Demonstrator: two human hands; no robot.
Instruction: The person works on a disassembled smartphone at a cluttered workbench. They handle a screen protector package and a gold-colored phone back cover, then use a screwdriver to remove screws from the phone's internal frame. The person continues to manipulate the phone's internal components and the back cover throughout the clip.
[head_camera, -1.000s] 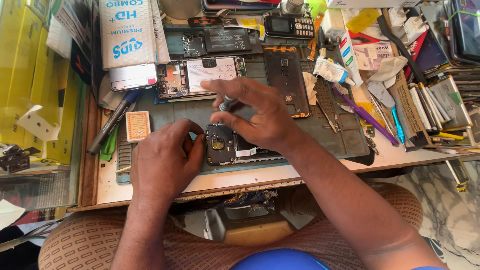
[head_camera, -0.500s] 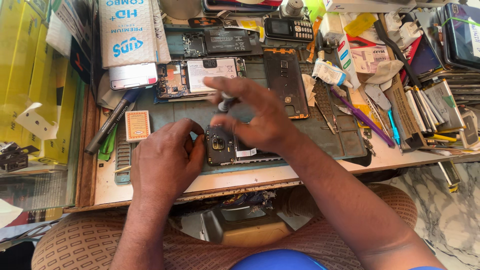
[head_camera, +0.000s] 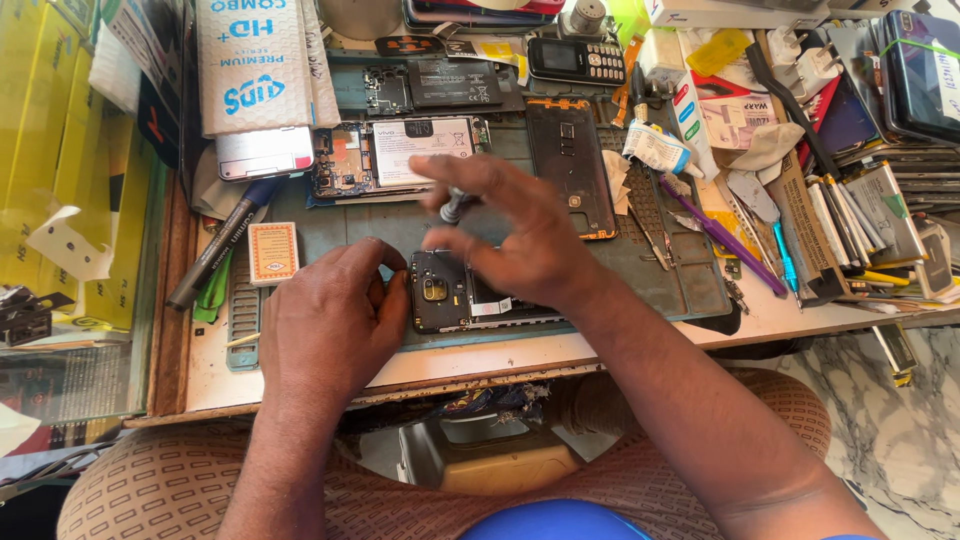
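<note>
Steadying opened phone (head_camera: 450, 298) on bench mat (head_camera: 660, 270) | my left hand (head_camera: 335, 330) fingers pressed on its edge | right hand (head_camera: 520, 240) fingers pinching screwdriver (head_camera: 453, 205) | I'd keep it vertical.

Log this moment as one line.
left hand: steadies opened phone | right hand: grips screwdriver above it | surface: green mat

Black opened phone (head_camera: 447, 298) flat on mat, near edge; small screwdriver (head_camera: 453, 205) upright above.

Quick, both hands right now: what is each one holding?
Left hand: closed on the edge of the opened black phone, steadying it.
Right hand: closed, fingers pinching a small screwdriver over the phone.
</note>
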